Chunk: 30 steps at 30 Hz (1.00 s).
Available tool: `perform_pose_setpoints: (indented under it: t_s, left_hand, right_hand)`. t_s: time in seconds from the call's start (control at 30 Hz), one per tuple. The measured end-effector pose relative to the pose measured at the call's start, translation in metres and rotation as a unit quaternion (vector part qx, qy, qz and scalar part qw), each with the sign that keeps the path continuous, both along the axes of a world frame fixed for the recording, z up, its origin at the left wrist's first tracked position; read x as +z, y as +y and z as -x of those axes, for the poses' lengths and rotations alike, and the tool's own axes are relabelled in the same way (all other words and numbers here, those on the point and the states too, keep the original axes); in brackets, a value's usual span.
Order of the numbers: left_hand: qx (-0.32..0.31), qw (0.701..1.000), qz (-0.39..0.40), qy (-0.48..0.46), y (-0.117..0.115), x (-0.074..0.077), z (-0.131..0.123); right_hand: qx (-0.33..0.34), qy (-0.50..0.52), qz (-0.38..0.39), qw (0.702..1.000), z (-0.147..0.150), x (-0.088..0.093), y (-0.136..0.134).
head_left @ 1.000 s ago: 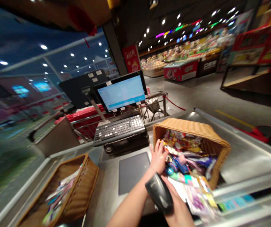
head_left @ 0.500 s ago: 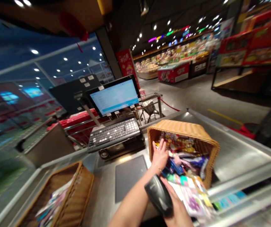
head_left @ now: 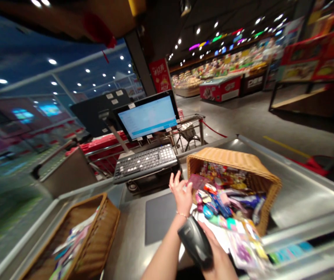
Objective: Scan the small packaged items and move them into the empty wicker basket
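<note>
Left hand (head_left: 181,198): fingers were spread, just beside a pink packet (head_left: 196,181) (not pinching it).
Right hand (head_left: 218,252): fingers were curled around a black barcode scanner (head_left: 194,242).
Snack packets (head_left: 222,198): lay heaped in a tipped wicker basket (head_left: 231,157).
Basket: sat on a steel checkout counter (head_left: 301,202).

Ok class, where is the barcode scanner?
The barcode scanner is at bottom centre of the head view, held in the right hand, below the tilted wicker basket.

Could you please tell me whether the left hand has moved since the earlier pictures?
Yes. Judged against the wicker basket, the left hand has moved left: it was over the goods inside, and now sits just left of the basket's side.
</note>
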<state>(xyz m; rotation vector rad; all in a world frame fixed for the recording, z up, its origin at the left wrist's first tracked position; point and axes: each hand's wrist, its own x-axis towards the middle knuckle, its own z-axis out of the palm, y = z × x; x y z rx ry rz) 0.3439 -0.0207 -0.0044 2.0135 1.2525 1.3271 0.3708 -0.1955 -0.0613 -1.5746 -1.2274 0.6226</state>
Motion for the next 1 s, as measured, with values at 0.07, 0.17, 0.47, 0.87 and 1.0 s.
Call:
perform_pose_setpoints:
  t_s: [0.07,0.17,0.47,0.87,1.0]
  left_hand:
    - [0.014,0.997,0.046,-0.058,0.008,-0.002,0.010]
    - [0.050,0.988,0.100,-0.104,0.019,-0.007,0.024]
    - [0.070,0.973,0.149,-0.159,0.028,-0.017,0.050]
    - [0.048,0.900,0.247,-0.357,0.014,-0.037,0.057]
    - [0.055,0.883,0.262,-0.386,0.009,-0.042,0.059]
  right_hand:
    - [0.003,0.004,0.006,1.000,0.003,-0.002,0.000]
    - [0.011,0.009,0.009,1.000,0.006,-0.003,0.000]
    - [0.025,0.025,0.002,0.999,0.011,0.000,0.003]
    - [0.037,0.017,-0.011,0.999,0.020,0.008,0.007]
    - [0.051,0.011,-0.019,0.998,0.021,0.012,0.009]
